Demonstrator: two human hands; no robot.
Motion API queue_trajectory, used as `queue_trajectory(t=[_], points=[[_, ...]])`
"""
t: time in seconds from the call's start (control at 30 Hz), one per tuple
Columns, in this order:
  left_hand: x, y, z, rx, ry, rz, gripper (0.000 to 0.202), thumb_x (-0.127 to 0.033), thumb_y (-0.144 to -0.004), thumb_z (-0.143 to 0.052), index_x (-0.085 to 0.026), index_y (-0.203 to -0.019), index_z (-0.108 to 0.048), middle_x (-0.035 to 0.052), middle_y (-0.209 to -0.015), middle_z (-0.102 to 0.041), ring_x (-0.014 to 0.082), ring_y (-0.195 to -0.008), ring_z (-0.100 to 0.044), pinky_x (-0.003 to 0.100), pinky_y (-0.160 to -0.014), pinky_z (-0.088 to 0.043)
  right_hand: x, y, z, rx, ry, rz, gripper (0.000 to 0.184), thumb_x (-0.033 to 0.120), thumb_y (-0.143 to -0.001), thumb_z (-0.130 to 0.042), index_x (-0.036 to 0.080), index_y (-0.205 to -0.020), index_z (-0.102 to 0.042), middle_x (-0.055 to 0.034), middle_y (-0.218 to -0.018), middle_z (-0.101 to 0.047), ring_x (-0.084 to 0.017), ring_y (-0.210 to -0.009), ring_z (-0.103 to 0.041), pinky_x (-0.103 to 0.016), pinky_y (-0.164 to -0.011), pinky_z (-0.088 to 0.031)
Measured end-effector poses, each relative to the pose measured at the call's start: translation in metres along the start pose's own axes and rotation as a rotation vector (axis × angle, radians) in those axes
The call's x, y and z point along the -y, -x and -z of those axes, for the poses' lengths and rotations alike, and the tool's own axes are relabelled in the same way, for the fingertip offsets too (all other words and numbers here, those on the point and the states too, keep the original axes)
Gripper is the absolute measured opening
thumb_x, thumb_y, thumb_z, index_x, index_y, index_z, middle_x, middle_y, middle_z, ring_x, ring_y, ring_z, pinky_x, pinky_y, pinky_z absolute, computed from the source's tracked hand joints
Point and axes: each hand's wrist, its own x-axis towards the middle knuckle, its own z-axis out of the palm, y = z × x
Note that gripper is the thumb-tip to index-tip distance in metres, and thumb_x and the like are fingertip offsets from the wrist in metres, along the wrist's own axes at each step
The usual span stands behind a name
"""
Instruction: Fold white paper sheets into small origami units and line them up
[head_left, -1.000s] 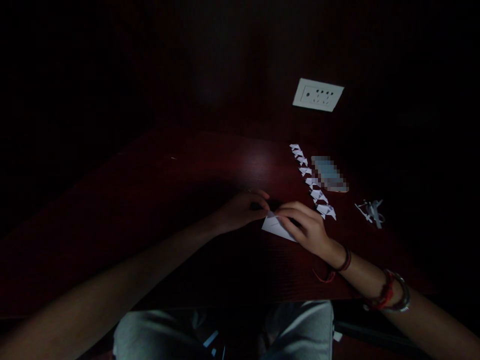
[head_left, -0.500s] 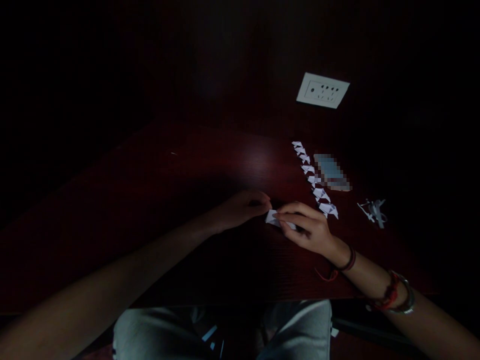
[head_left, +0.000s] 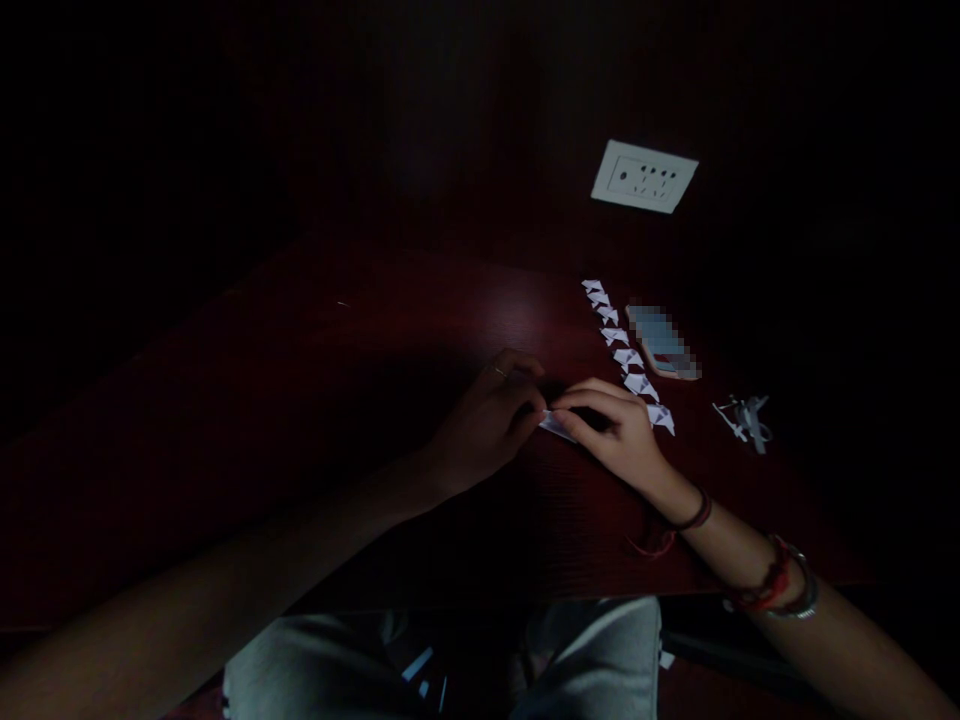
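A small piece of folded white paper (head_left: pixel 559 427) lies between my hands, low over the dark red table (head_left: pixel 450 335). My left hand (head_left: pixel 491 420) pinches its left end between thumb and finger. From the other side my right hand (head_left: pixel 619 430) is closed on the same paper, thumb in front and fingers behind. Part of the paper is hidden by my fingers. Just beyond my right hand, several folded white paper pieces (head_left: pixel 639 385) stand in a row that runs away toward the back.
Right of the row lies a phone (head_left: pixel 664 345), its screen blurred out. Farther right is a white coiled cable (head_left: pixel 750 422). A white power socket (head_left: pixel 645 177) is set in the dark back panel. The table's front edge runs above my knees.
My left hand has turned and come closer, taking hold of the paper's left end. My right thumb has shifted, and less of the paper shows now.
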Motion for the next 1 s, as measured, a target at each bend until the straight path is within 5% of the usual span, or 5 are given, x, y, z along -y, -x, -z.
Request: queue_trajectory(t=[0.3, 0.53, 0.7, 0.83, 1.0], points=[[-0.001, -0.003, 0.001, 0.059, 0.01, -0.011, 0.006, -0.016, -0.079, -0.048, -0.018, -0.078, -0.054, 0.0022, -0.1, -0.041, 0.0147, -0.099, -0.042, 0.029, -0.085, -0.037, 0.007, 0.0, 0.003, 0.086, 0.091, 0.055, 0.01, 0.02, -0.081, -0.043, 0.016, -0.078, -0.052, -0.0036, -0.075, -0.051, -0.013, -0.071, -0.047, -0.027, -0.066, -0.04], [-0.003, -0.006, 0.002, 0.0, 0.032, 0.033, 0.009, -0.014, -0.079, -0.048, -0.017, -0.073, -0.054, 0.0019, -0.094, -0.041, 0.0143, -0.095, -0.043, 0.029, -0.083, -0.036, 0.008, -0.003, 0.004, 0.056, 0.05, 0.012, 0.011, 0.02, -0.082, -0.043, 0.016, -0.076, -0.051, -0.001, -0.071, -0.048, -0.012, -0.066, -0.046, -0.024, -0.06, -0.037], [0.005, -0.003, -0.004, 0.064, 0.036, 0.115, 0.009, -0.027, -0.076, -0.056, -0.018, -0.079, -0.057, 0.0023, -0.099, -0.041, 0.0164, -0.099, -0.041, 0.032, -0.087, -0.035, 0.003, -0.003, 0.005, -0.079, 0.082, -0.083, 0.013, 0.022, -0.081, -0.044, 0.017, -0.072, -0.052, 0.0, -0.067, -0.048, -0.011, -0.064, -0.046, -0.023, -0.058, -0.035], [0.004, -0.003, -0.005, 0.064, 0.051, 0.123, 0.006, -0.021, -0.077, -0.053, -0.018, -0.074, -0.057, 0.0024, -0.104, -0.04, 0.0164, -0.104, -0.039, 0.032, -0.09, -0.033, -0.002, -0.005, 0.006, -0.17, 0.084, -0.139, 0.015, 0.024, -0.081, -0.046, 0.017, -0.07, -0.054, -0.0003, -0.066, -0.05, -0.012, -0.064, -0.047, -0.024, -0.058, -0.036], [0.003, -0.005, -0.002, 0.048, 0.08, 0.166, 0.008, -0.017, -0.076, -0.052, -0.017, -0.071, -0.058, 0.0031, -0.106, -0.041, 0.0165, -0.105, -0.04, 0.033, -0.09, -0.033, -0.012, -0.006, 0.008, -0.008, -0.079, -0.236, 0.018, 0.031, -0.079, -0.047, 0.017, -0.077, -0.058, -0.0015, -0.072, -0.058, -0.013, -0.067, -0.051, -0.024, -0.06, -0.039]])
